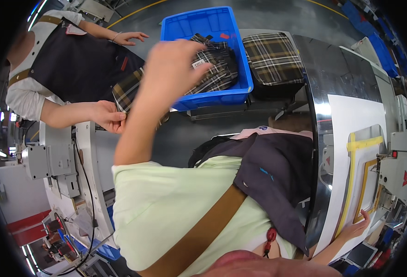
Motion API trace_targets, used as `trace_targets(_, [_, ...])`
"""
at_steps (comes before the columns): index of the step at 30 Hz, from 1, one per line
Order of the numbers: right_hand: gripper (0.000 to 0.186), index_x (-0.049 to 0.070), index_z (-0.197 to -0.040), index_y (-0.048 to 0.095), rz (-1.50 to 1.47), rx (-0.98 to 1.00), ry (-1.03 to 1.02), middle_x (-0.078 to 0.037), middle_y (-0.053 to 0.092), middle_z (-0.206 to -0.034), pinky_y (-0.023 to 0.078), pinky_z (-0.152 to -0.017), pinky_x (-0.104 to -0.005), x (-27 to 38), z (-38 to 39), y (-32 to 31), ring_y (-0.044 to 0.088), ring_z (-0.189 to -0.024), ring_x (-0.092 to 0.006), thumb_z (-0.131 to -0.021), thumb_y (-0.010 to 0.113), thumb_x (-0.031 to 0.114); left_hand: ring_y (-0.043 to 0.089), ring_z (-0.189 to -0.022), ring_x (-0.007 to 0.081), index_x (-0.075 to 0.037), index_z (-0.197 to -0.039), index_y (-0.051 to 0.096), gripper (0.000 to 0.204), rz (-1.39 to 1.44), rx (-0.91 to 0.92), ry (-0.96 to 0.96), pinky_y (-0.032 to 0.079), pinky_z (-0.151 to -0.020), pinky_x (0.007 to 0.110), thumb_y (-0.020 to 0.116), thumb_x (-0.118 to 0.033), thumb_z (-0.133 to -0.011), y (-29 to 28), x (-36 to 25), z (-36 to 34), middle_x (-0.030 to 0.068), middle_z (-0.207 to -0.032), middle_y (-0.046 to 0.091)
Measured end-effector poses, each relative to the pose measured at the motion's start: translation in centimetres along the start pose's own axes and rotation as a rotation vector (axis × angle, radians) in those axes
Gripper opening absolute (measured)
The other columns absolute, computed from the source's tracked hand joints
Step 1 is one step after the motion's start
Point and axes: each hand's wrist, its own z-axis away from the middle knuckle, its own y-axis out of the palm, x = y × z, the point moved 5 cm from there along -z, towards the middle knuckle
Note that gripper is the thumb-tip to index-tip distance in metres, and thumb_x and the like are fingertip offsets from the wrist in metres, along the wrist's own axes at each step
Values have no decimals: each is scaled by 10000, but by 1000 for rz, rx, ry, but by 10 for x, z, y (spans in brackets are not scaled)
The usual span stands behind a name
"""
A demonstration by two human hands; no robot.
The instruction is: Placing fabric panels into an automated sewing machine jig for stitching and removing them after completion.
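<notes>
My left hand [173, 64] is raised toward the blue plastic bin [206, 98], slightly blurred. Its thumb and fingers are apart with nothing seen between them. Beyond the fingers, dark plaid fabric pieces [219, 69] with a small white label lie heaped in the bin. On the other side, my right hand [355, 228] is stretched out flat on a white sheet [346, 108], beside a yellow-edged template frame [359, 198]. The fingers look straight and hold nothing.
At left a co-worker in a dark apron holds a plaid piece [128, 90] in one hand [109, 115]. A stack of plaid panels [273, 57] stands right of the bin. Sewing machine heads [399, 173] line the right; another machine [51, 159] stands left.
</notes>
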Motion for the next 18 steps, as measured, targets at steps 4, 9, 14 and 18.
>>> trace_targets(4, [515,35,-979,618,-24,5,16,-94,633,-971,395,-951,-355,-1,-4,6,577,-970,-249,-1010,260,403,645,-849,290,-20,-998,665,533,-203,449,-385,500,-747,363,756,-426,-665,-29,106,49,153,-866,665])
trace_targets(9, [497,26,-1014,621,-8,-11,63,-93,636,-1009,364,-989,-360,2,-6,7,564,-1022,-246,-1007,270,378,590,-717,126,25,-938,636,211,488,920,-348,475,-701,287,676,-141,-814,9,104,71,77,-789,658])
trace_targets(14, [466,51,-981,614,-73,-32,17,-96,635,-974,392,-973,-370,0,-3,6,577,-980,-246,-1012,283,377,552,-825,54,5,-1085,582,247,1006,415,-189,458,-766,217,632,-141,-893,-34,38,16,-18,-940,630])
trace_targets(18, [427,9,-988,597,-173,-3,-25,-93,617,-950,400,-920,-328,11,-1,4,568,-950,-218,-1024,309,322,568,-884,50,-11,-1135,567,266,1267,174,43,466,-805,219,613,-151,-913,-59,-22,-33,-2,-1005,633])
